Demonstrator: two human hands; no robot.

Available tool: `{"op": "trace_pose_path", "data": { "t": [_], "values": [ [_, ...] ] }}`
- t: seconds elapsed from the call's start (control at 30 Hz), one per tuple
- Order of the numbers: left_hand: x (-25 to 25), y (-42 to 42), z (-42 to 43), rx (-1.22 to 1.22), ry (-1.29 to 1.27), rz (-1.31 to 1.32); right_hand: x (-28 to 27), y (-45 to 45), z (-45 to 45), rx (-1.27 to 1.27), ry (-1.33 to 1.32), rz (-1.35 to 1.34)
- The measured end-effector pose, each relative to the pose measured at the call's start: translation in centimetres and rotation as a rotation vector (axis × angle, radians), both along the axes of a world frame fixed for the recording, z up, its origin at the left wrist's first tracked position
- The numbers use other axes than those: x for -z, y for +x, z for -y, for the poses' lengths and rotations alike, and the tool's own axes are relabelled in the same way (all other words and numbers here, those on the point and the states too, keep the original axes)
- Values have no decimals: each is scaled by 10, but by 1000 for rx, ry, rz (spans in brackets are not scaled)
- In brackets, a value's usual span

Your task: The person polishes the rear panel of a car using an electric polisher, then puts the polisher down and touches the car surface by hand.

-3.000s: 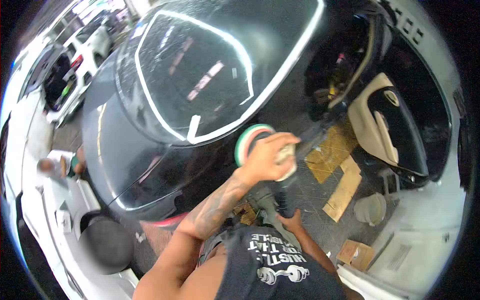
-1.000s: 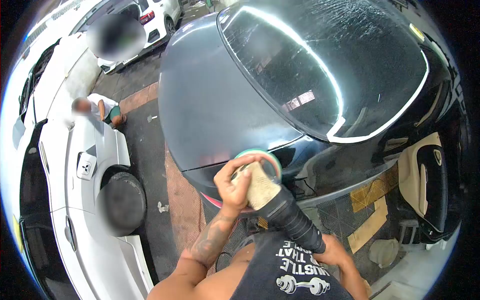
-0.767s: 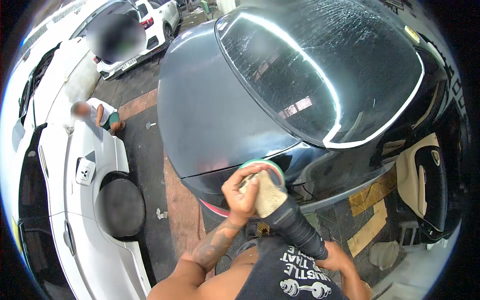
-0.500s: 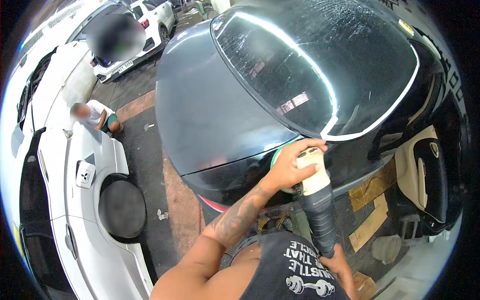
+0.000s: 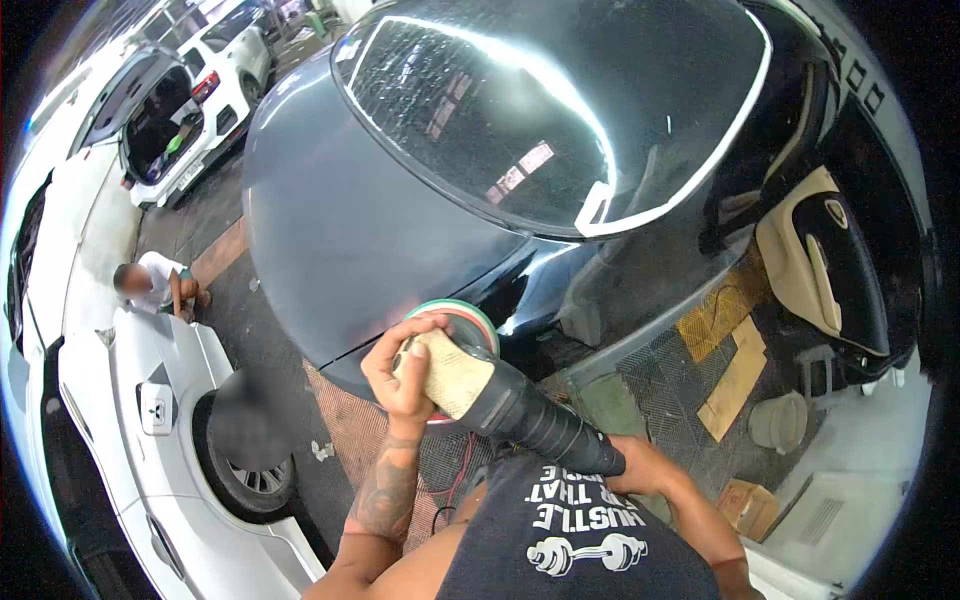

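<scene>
A car polisher (image 5: 460,382) with a cream head and a black tape-wrapped body is in both of my hands. My left hand (image 5: 402,370) grips its head, thumb along the top. Near the waist, my right hand (image 5: 642,466) is closed around the rear end of the body. The round pad (image 5: 466,308), edged green, white and red, shows behind the head at the corner of the dark car (image 5: 350,240). Its contact face is hidden. Above is the car's glass (image 5: 500,130), streaked at the upper left, with white tape (image 5: 690,205) along its lower edge.
A white car (image 5: 180,400) stands on the left, with a crouching person (image 5: 165,283) beyond its front. Another white vehicle (image 5: 190,130) has its rear hatch raised. On the right are a beige-and-black door panel (image 5: 825,265), cardboard (image 5: 735,385), a bucket (image 5: 778,422) and a box (image 5: 747,508).
The polisher and my left hand have moved left along the car's corner, and the tool's body now slants more sideways. The view has shifted too. Both hands keep their grip.
</scene>
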State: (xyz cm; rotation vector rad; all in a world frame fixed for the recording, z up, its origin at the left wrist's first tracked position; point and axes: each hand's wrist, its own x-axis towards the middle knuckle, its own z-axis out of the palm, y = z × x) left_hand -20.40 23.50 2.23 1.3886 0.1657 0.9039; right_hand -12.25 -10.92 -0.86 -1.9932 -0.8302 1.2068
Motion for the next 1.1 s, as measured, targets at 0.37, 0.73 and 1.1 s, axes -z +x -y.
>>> {"op": "trace_pose_path", "data": {
  "t": [0.37, 0.73, 1.1],
  "values": [
    [-11, 98, 16, 236, 108, -33, 13, -9, 31, 300, 78, 37],
    [-18, 124, 15, 300, 59, 3, 19, -5, 26, 350, 106, 89],
    [-28, 133, 45, 237, 282, -89, 30, -5, 58, 381, -83, 50]
  ]
}}
